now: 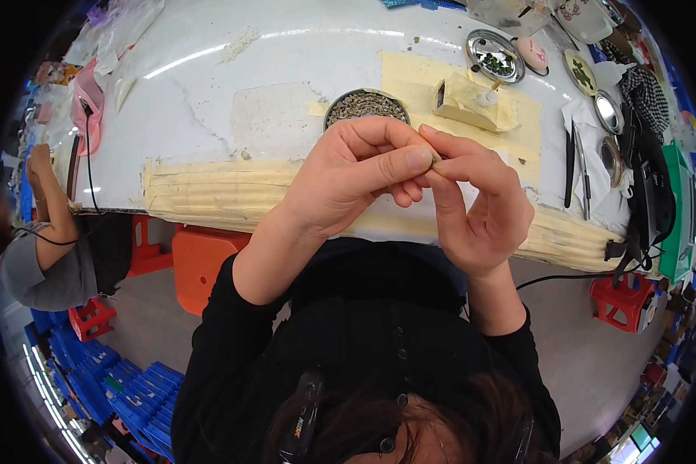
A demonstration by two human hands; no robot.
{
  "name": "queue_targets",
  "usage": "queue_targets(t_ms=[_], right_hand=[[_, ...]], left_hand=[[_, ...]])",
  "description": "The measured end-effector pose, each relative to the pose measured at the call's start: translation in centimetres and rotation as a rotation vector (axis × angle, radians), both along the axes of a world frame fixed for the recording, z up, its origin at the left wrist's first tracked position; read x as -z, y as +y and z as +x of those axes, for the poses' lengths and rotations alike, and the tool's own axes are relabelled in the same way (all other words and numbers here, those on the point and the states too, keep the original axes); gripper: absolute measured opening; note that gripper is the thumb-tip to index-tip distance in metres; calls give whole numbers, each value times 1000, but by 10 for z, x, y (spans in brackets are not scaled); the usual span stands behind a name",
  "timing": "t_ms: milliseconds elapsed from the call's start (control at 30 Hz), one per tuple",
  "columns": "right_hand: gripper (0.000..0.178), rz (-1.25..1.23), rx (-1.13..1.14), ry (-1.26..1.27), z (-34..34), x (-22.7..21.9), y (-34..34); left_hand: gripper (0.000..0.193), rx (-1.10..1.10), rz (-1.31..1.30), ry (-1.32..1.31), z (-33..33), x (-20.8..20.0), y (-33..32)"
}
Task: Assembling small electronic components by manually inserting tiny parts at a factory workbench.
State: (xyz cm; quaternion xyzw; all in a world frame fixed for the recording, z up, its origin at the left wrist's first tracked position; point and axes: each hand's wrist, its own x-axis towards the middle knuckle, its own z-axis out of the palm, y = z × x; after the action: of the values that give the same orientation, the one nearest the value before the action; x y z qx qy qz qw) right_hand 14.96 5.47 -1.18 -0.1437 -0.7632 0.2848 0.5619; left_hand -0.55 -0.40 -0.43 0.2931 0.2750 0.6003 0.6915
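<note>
Above the table's near edge, my two hands meet fingertip to fingertip. My left hand [356, 166] is closed in a pinch, its thumb pressed against the index finger. Closed too, my right hand [483, 193] pinches at the same spot from the other side. Between the fingertips shows a tiny greyish piece [435, 162], too small to name. Just beyond my left hand stands a round metal tin [327, 114] filled with small grey-brown pieces, partly hidden by the fingers. A block wrapped in cream tape [472, 104], with a small stick on top, lies beyond my right hand.
Cream tape [209, 189] covers the table's near edge. At the right are a metal dish [479, 40] with dark green bits, black tweezers [570, 166] and a green tray [677, 209]. Another person's arm [50, 201] is at the far left, near a red stool [201, 263].
</note>
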Motion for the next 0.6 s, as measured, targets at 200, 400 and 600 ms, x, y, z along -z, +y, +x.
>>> queue_targets(t_ms=[200, 400, 600], right_hand=[[16, -197, -49, 53, 3, 0, -4], [14, -28, -33, 7, 2, -1, 0], [12, -169, -54, 21, 3, -2, -3]], left_hand=[[13, 50, 50, -14, -2, 4, 1], [13, 5, 6, 22, 0, 0, 1], [14, 31, 38, 19, -2, 4, 1]])
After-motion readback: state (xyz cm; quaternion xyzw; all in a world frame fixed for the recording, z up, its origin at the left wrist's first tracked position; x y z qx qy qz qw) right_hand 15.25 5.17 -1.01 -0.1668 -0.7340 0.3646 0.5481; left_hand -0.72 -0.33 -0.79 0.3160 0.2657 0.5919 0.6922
